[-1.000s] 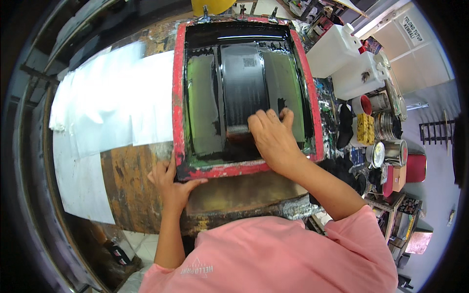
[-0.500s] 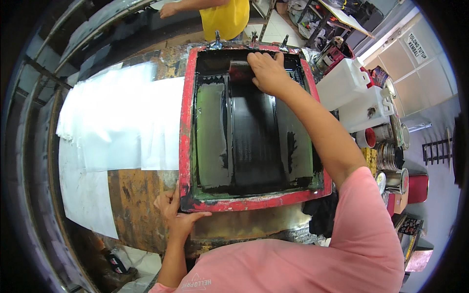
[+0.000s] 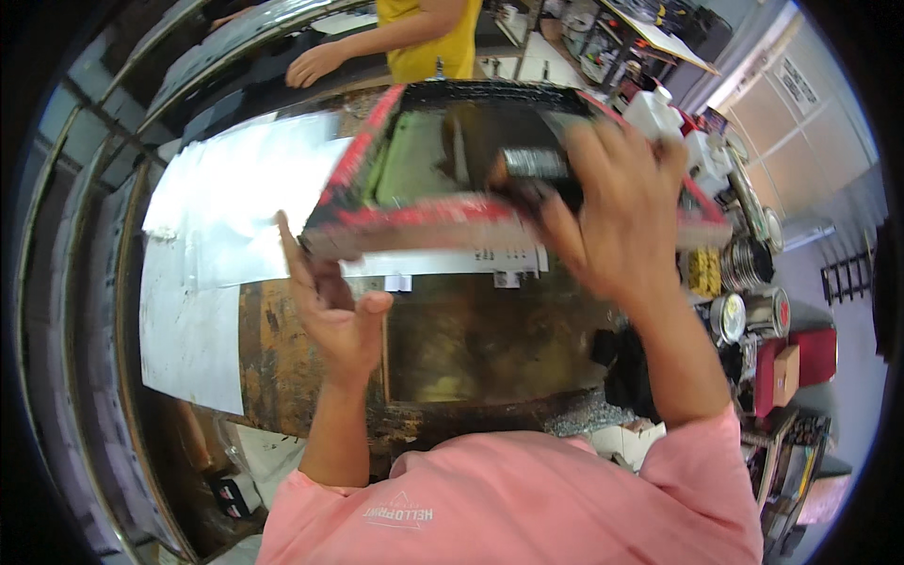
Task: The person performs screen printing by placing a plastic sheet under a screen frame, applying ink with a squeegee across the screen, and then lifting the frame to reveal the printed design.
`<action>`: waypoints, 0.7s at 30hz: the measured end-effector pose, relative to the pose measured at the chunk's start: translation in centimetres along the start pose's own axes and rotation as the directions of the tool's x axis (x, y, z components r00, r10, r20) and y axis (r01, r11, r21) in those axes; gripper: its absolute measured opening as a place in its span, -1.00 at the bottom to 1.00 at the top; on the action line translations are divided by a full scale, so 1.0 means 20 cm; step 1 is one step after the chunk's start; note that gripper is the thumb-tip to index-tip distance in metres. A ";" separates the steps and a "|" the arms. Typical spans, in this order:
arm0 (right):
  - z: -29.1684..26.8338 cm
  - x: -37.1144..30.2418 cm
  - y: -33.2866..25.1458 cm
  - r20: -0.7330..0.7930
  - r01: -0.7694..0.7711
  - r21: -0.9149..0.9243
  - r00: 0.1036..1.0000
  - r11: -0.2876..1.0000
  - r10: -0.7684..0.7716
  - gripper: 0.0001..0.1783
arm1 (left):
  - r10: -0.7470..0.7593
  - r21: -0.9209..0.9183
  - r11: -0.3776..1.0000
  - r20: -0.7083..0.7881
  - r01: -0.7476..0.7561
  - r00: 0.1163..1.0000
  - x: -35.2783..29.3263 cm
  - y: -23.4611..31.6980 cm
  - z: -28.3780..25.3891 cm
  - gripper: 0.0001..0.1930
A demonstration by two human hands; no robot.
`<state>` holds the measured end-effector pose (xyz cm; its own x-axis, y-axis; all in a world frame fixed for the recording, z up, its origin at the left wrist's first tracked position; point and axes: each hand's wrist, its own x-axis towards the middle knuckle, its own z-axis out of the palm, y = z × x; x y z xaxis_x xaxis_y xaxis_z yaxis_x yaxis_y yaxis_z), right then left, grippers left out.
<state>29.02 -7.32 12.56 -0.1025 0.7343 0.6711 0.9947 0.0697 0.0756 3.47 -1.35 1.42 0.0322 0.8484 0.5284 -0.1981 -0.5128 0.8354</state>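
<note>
A red-edged screen-printing frame (image 3: 424,215) is tilted up, its near edge off the table and its far side by the clamps. My left hand (image 3: 334,315) is at its near left corner, palm showing, thumb and fingers apart; some fingers are partly hidden by the corner. My right hand (image 3: 626,202), blurred, is closed round a squeegee (image 3: 535,163) with a dark lower part, above the frame's near edge. Beneath the frame, a white sheet with dark print (image 3: 471,262) shows on the table, two small pale tabs (image 3: 398,282) along its near edge.
White sheets (image 3: 217,207) cover the table's left side. Plastic jugs (image 3: 654,115), tins (image 3: 727,315) and a black cloth (image 3: 633,377) are at the right. A person in a yellow top (image 3: 428,42) stands beyond the table. Metal racks (image 3: 56,282) run along the left.
The frame's near edge has risen off the table, uncovering the printed sheet. My right hand has come nearer with the squeegee. My left hand has moved up with the corner.
</note>
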 end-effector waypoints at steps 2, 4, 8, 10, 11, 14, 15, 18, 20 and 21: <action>0.00 0.15 0.06 -0.104 0.070 0.013 0.992 0.997 -0.069 -0.55 | 0.067 0.369 0.925 0.062 -0.085 0.996 0.01 -0.16 -0.10 0.24; -0.02 0.25 0.11 -0.034 0.064 -0.015 0.997 0.998 -0.065 -0.60 | -0.257 0.937 0.287 0.274 -0.197 0.927 -0.11 -0.33 -0.18 0.19; -0.08 0.38 0.12 0.008 -0.012 0.057 1.000 0.998 0.012 -0.52 | -0.523 0.969 0.110 0.247 -0.223 0.815 -0.29 -0.45 -0.15 0.20; -0.07 0.42 0.15 0.049 -0.033 0.099 0.998 0.995 0.028 -0.51 | -0.487 0.950 0.260 0.282 -0.171 0.826 -0.21 -0.42 -0.10 0.16; -0.07 0.43 0.17 0.067 -0.041 0.119 0.997 0.992 0.033 -0.50 | -0.394 0.918 0.365 0.301 -0.152 0.868 -0.16 -0.41 -0.09 0.12; -0.11 0.46 0.24 0.111 -0.079 0.121 0.992 0.990 0.066 -0.48 | -0.171 0.793 0.604 0.228 -0.081 0.958 0.08 -0.36 0.05 -0.20; -0.10 0.47 0.27 0.117 -0.083 0.134 0.991 0.988 0.068 -0.47 | -0.185 0.778 0.628 0.147 0.001 0.972 0.15 -0.35 0.05 -0.28; -0.04 0.43 0.27 0.118 -0.055 0.161 0.992 0.985 0.036 -0.45 | -0.151 0.763 0.625 -0.091 0.166 0.984 0.17 -0.35 -0.10 -0.51; -0.03 0.41 0.23 0.111 -0.047 0.163 0.993 0.985 0.029 -0.43 | -0.098 0.781 0.585 -0.201 0.220 0.975 0.11 -0.44 -0.31 -0.51; -0.04 0.41 0.23 0.110 -0.055 0.164 0.993 0.985 0.037 -0.43 | -0.080 0.840 0.519 -0.136 0.158 0.987 0.11 -0.45 -0.44 -0.50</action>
<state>32.68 -1.53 18.95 -0.0642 0.8064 0.5879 0.9867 0.1395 -0.0836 -3.36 6.26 -6.22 -0.0858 0.8968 0.4340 0.7252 -0.2424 0.6444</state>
